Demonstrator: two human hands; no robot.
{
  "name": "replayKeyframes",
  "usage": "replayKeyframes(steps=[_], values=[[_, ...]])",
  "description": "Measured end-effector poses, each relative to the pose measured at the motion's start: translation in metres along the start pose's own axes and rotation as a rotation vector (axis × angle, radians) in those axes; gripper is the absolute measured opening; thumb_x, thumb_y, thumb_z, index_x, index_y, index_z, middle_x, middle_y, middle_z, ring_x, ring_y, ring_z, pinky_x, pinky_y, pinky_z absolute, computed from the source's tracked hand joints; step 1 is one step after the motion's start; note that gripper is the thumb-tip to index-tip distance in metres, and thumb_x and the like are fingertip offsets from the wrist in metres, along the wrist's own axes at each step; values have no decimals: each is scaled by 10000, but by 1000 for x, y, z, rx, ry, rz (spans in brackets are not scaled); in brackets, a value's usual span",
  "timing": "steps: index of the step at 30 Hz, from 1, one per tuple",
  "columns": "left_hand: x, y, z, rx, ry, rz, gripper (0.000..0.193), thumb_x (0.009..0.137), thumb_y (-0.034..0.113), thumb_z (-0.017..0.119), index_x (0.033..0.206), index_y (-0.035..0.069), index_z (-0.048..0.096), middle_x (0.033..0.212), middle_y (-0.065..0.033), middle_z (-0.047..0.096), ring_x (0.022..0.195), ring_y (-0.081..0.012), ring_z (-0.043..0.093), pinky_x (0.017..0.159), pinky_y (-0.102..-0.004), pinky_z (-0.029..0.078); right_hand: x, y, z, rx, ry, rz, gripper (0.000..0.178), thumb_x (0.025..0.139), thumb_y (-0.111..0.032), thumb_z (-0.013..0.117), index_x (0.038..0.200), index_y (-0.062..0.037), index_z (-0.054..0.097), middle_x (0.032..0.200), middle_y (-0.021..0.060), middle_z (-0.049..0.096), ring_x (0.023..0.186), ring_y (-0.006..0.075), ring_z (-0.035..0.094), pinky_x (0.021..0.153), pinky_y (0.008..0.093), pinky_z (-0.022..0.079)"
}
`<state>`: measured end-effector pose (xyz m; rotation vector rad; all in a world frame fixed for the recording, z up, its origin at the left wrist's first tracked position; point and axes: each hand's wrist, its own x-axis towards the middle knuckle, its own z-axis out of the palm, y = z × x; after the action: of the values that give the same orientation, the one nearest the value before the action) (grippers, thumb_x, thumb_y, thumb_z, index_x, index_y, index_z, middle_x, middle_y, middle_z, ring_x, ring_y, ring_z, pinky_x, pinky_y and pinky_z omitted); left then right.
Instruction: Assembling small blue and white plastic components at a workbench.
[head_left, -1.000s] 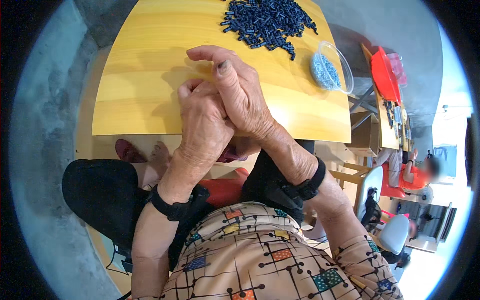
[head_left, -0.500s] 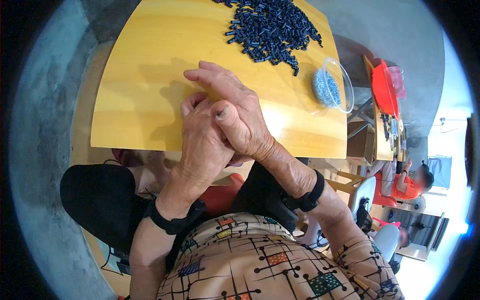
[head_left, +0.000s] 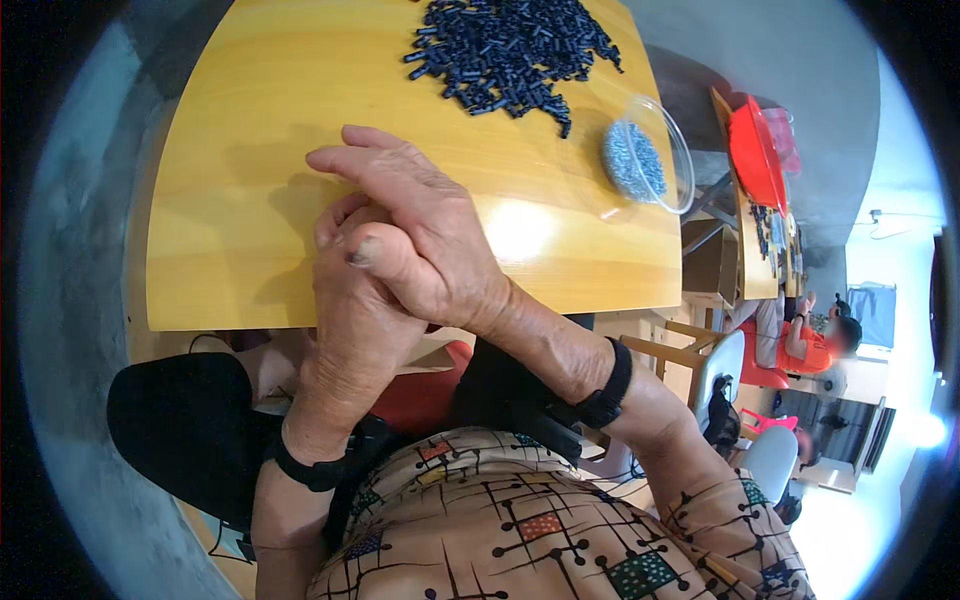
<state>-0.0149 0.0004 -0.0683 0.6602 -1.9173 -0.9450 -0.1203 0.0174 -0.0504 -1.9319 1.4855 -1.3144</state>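
Note:
My right hand (head_left: pixel 435 220) lies across the top of my left hand (head_left: pixel 350 300), and the two are pressed together above the near left part of the yellow table. The right thumb rests over the back of the left hand, while at least two right fingers reach out past it. Curled fingers of the left hand show in part under the right palm; whatever they may hold is hidden. Farther off on the table lies a heap of small black cylindrical parts (head_left: pixel 520 50). To its right a clear plastic tub (head_left: pixel 680 150) leans over, with small bluish-silver pieces (head_left: pixel 632 160) in it.
The yellow table (head_left: pixel 230 230) ends just beyond my lap. A black rounded seat (head_left: pixel 180 430) is at my left. On the right stand a chair (head_left: pixel 722 365), a cardboard box (head_left: pixel 708 260) and another table with a red basin (head_left: pixel 755 150). A person in orange (head_left: pixel 800 345) sits beyond.
My clasped hands appear farther left in the picture, still pressed together in much the same hold. The table and the heap also shift in view, as the head has moved.

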Motion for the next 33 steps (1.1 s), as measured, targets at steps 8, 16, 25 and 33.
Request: replayKeyframes(steps=[8, 16, 25, 33], values=[[-3, -9, 3, 161, -15, 40, 131, 663, 99, 661, 779, 42, 639, 778, -107, 607, 835, -328, 561, 836, -423, 393, 1, -6, -5, 171, 59, 164, 676, 902, -561, 289, 1159, 22, 513, 1130, 195, 561, 1142, 349, 480, 995, 402, 349], [-4, 1, 3, 231, -86, 92, 58, 647, 104, 681, 686, 61, 677, 651, -65, 572, 724, -247, 568, 884, -406, 374, -3, 6, -40, 1302, 491, 415, 746, 906, -573, 214, 1207, 75, 428, 1217, 244, 484, 1188, 367, 427, 1056, 462, 296], [-4, -3, 6, 230, -30, 164, 46, 628, 88, 685, 647, 58, 657, 639, -72, 567, 725, -245, 568, 858, -411, 378, 11, 3, -7, 556, 297, 440, 668, 950, -500, 215, 1110, 76, 513, 1086, 192, 586, 1067, 269, 545, 992, 369, 373], [-2, 6, 2, 224, -4, 120, 84, 607, 59, 688, 657, 43, 623, 632, -62, 553, 703, -236, 567, 836, -420, 387, 1, -4, -1, 277, 207, 274, 554, 959, -435, 312, 1065, 55, 549, 1021, 151, 602, 1018, 213, 543, 913, 319, 399]])
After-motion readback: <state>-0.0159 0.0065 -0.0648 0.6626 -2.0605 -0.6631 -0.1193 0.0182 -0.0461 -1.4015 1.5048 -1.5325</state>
